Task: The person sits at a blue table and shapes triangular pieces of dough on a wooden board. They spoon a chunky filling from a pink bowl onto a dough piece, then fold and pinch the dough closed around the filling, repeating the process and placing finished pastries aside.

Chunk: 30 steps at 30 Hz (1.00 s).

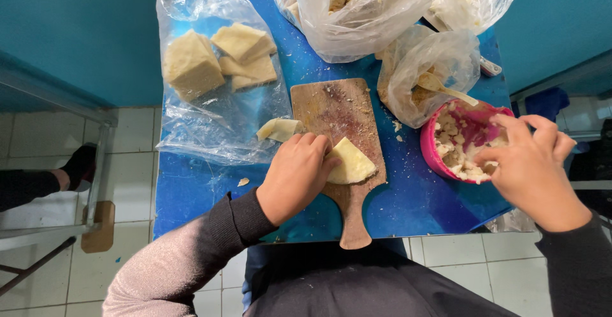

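My left hand (pixel 294 175) rests on a wooden cutting board (pixel 338 110), fingers pressed against a folded pale yellow dough piece (pixel 349 162) on the board. My right hand (pixel 534 167) reaches into a pink bowl (pixel 428 151) of pale filling at the table's right edge, fingers curled in the filling. A second small dough piece (pixel 279 129) lies just left of the board.
A small blue table (pixel 204 186) bears everything. A clear plastic bag with several dough slabs (pixel 220 62) lies at left. More clear bags (pixel 363 11) of pale pieces sit at the back; one bag (pixel 427 68) holds a spoon. Tiled floor surrounds; a person's foot (pixel 80 164) is at left.
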Each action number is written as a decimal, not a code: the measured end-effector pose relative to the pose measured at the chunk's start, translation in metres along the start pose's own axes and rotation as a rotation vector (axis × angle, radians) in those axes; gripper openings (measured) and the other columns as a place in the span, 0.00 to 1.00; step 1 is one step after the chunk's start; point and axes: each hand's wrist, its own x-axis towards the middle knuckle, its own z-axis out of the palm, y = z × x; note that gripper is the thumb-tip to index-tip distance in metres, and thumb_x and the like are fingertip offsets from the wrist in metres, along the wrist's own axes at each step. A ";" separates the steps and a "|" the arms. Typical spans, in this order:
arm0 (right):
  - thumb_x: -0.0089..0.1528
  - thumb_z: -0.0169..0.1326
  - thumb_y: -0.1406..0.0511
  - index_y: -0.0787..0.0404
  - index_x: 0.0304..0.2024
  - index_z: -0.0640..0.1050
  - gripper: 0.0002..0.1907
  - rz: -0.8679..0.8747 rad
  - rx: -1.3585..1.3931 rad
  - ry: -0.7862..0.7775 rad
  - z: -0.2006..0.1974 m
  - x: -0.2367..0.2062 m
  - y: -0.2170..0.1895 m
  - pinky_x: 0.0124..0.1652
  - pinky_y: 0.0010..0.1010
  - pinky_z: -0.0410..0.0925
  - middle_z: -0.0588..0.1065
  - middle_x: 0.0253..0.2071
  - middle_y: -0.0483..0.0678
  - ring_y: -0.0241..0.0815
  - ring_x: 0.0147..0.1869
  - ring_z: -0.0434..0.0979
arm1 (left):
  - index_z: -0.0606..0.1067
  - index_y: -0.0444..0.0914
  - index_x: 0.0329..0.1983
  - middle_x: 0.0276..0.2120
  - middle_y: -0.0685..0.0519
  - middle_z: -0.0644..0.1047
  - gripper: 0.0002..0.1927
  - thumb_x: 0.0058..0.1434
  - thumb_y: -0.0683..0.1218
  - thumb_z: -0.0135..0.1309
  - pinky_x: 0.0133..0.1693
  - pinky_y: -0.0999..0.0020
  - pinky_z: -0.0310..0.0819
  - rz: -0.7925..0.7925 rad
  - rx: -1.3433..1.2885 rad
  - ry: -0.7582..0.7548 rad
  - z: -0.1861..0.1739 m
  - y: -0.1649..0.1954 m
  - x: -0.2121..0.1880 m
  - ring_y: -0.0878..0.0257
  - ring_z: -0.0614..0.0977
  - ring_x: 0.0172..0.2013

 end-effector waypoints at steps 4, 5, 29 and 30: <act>0.54 0.55 0.72 0.42 0.41 0.86 0.20 0.068 0.269 0.120 0.009 0.002 0.008 0.67 0.47 0.47 0.67 0.70 0.42 0.51 0.70 0.56 | 0.74 0.35 0.35 0.32 0.43 0.76 0.11 0.59 0.47 0.60 0.41 0.51 0.71 -0.002 -0.008 -0.003 0.000 0.000 -0.001 0.44 0.78 0.38; 0.54 0.54 0.73 0.43 0.45 0.86 0.22 0.064 0.284 0.187 0.009 0.003 0.007 0.67 0.49 0.47 0.66 0.72 0.47 0.54 0.70 0.55 | 0.74 0.35 0.35 0.32 0.43 0.76 0.11 0.60 0.47 0.60 0.41 0.51 0.71 -0.002 -0.010 -0.001 0.000 -0.001 -0.001 0.45 0.78 0.38; 0.50 0.61 0.65 0.39 0.40 0.87 0.17 0.074 -0.069 0.126 0.020 0.025 0.010 0.66 0.48 0.44 0.63 0.77 0.56 0.59 0.73 0.52 | 0.73 0.35 0.35 0.31 0.43 0.76 0.12 0.59 0.47 0.61 0.40 0.51 0.71 0.011 0.011 0.000 -0.001 0.001 -0.001 0.44 0.77 0.38; 0.48 0.62 0.65 0.40 0.38 0.87 0.16 0.089 -0.051 0.098 0.020 0.025 0.009 0.65 0.47 0.44 0.64 0.75 0.55 0.59 0.72 0.52 | 0.72 0.35 0.34 0.31 0.43 0.76 0.12 0.58 0.48 0.61 0.40 0.50 0.71 0.013 0.011 0.004 -0.001 0.001 -0.001 0.44 0.77 0.38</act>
